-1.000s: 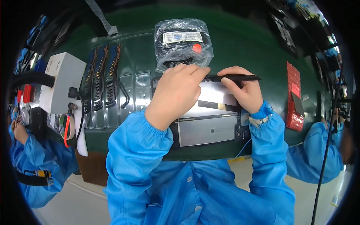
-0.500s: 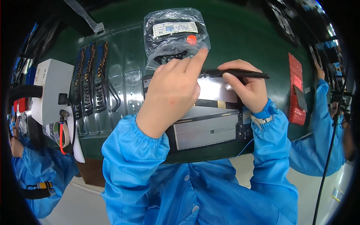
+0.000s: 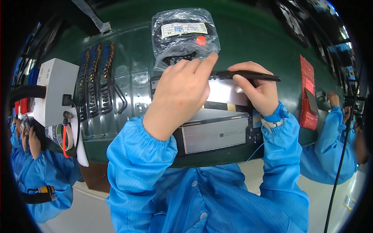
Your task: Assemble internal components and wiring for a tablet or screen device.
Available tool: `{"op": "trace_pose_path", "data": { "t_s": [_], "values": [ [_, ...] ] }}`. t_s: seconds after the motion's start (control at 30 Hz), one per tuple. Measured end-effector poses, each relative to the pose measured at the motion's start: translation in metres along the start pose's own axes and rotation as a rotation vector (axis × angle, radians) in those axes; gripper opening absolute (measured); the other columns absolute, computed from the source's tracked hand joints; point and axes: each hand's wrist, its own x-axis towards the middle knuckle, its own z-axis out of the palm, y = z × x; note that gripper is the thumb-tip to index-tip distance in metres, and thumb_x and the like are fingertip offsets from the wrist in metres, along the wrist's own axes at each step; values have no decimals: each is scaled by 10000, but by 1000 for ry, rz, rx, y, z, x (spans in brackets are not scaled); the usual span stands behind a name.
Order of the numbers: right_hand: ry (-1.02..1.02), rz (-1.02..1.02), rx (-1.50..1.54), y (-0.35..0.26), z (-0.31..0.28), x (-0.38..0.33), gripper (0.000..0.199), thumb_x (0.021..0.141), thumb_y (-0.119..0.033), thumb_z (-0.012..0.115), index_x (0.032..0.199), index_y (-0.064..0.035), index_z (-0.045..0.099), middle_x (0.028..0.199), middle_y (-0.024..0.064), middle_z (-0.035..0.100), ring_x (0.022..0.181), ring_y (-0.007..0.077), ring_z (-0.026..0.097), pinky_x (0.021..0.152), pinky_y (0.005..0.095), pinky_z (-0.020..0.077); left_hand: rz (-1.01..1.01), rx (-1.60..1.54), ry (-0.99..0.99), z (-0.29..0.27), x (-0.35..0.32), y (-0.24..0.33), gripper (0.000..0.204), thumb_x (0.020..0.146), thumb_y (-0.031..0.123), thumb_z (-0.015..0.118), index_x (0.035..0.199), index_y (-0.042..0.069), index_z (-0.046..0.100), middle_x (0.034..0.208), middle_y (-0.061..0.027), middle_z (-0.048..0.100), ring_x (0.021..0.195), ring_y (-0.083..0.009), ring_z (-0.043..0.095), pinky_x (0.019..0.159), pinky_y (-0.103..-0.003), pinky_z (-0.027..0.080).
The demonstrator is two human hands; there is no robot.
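Two silver flat panels lie one beyond the other in black frames on the bench before me: a far silver panel [image 3: 227, 91] and a near silver panel [image 3: 206, 138] bearing a small code mark. My left hand [image 3: 180, 95] lies over the left of the far frame. Its index finger stretches forward while the others curl under; what they grip, if anything, is hidden. At the far frame's right edge, my right hand [image 3: 258, 87] pinches a slim black tool [image 3: 256, 75], tweezers-like in shape, between thumb and fingers. The tool lies nearly level, its tapered end toward the right.
Beyond my hands sits a clear plastic bag [image 3: 184, 31] of black parts. A ribbed clear tray [image 3: 134, 81] with black strips [image 3: 93, 81] lies left, beside a white box [image 3: 56, 93]. Red bubble wrap [image 3: 308, 93] lies right. Other people in blue sleeves [image 3: 330, 136] work at both sides.
The whole view has shifted slightly. My hands keep nearly the same pose over the panels. The co-workers' hands at the left and right have moved.
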Motion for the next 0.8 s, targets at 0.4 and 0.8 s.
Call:
{"op": "trace_pose_path", "data": {
  "t_s": [0.4,0.8],
  "values": [
    [344,-63,228,14,-5,-4,88,842,10,442,900,-37,487,791,1,456,704,65,411,626,193,330,-131,-25,22,-102,-25,-11,85,749,85,587,729,1,584,897,-117,597,794,-300,572,696,-349,459],
    [269,-61,172,10,2,-1,156,820,8,412,900,-28,541,695,-46,440,565,13,343,483,181,263,-174,645,-221,-116,-46,-125,133,730,75,601,860,103,614,846,-58,586,818,-272,576,685,-370,471]
  ]
}}
